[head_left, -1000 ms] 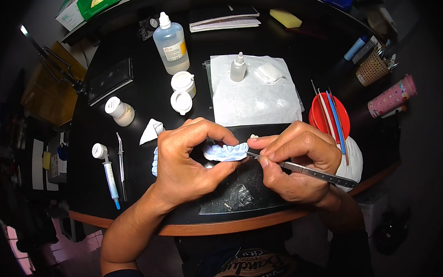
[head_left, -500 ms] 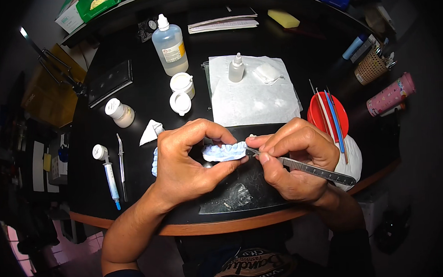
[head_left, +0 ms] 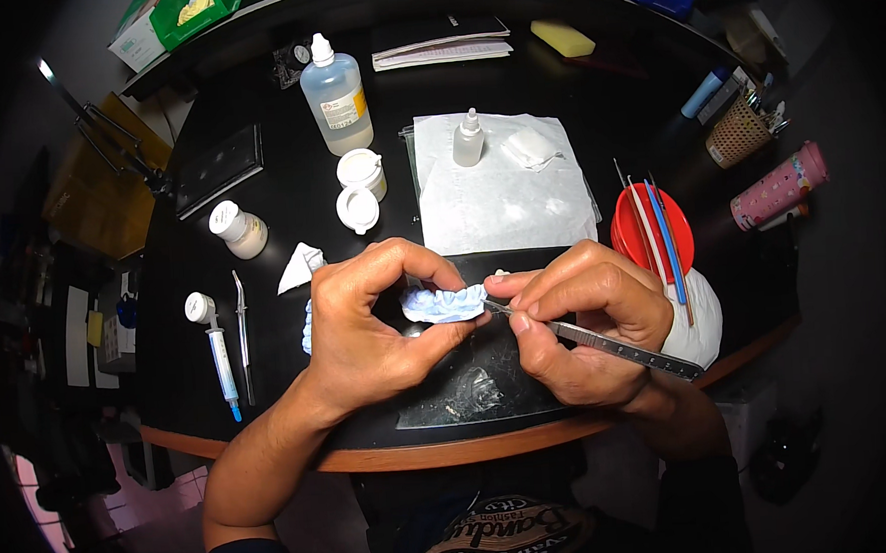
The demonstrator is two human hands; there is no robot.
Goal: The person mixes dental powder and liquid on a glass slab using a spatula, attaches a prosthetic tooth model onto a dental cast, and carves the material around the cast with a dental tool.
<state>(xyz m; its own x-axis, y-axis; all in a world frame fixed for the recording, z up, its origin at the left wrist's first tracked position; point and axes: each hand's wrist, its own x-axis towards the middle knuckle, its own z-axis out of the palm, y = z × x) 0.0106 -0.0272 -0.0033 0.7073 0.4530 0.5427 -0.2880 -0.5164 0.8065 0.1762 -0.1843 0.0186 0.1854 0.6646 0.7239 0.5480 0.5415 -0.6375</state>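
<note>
Between the thumb and fingers of my left hand [head_left: 375, 325] is a pale blue dental cast [head_left: 443, 309], its row of teeth facing up. My right hand [head_left: 596, 319] grips a metal scalpel handle [head_left: 622, 349] like a pen, marked with a ruled scale. Its thin tip meets or nearly meets the cast's right end; the exact contact is too small to tell. Behind my left wrist another pale blue cast [head_left: 306, 329] shows only at its edge. Under my hands lies a glass plate [head_left: 470, 400] with white smears and scraps.
Left stand a syringe [head_left: 223, 363], tweezers [head_left: 243, 337] and a capped jar [head_left: 238, 230]. Beyond are an open white pot [head_left: 358, 210], a large bottle [head_left: 339, 107] and a dropper bottle [head_left: 468, 140] on white paper [head_left: 500, 213]. Right, a red bowl [head_left: 626, 232] carries slim tools.
My right hand has moved slightly left and the scalpel has turned a little, its tip now thinner in view at the cast's right end. The left hand keeps its hold.
</note>
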